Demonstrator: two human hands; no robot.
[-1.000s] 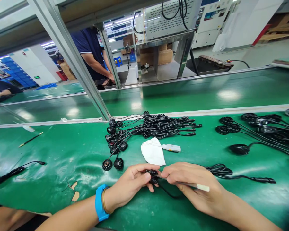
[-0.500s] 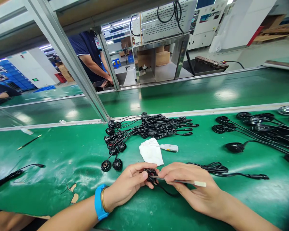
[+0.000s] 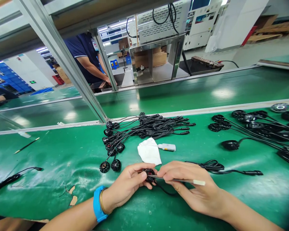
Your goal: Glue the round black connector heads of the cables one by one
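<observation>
Between the thumb and fingers of my left hand (image 3: pixel 128 181) is a small round black part (image 3: pixel 148 173) with a bit of red inside and a black cable leading off to the right. My right hand (image 3: pixel 191 184) pinches a thin metal tool (image 3: pixel 180 180) with a pale end, its tip at the face of the black part. Just beyond my hands lie a folded white cloth (image 3: pixel 149 151) and a small clear bottle (image 3: pixel 167 147). A coiled black cable (image 3: pixel 213 165) with a connector rests past my right hand.
A heap of black cables (image 3: pixel 156 125) with round heads lies behind the cloth. More black parts (image 3: pixel 260 123) are at the right. At the left are a thin stick (image 3: pixel 26 145) and another cable (image 3: pixel 6 183). A metal post (image 3: pixel 69 67) rises in front; a person (image 3: pixel 85 59) stands beyond.
The view has shifted slightly, so the bench items appear a little further left. Both hands keep their grips, with the tool tip still at the black part.
</observation>
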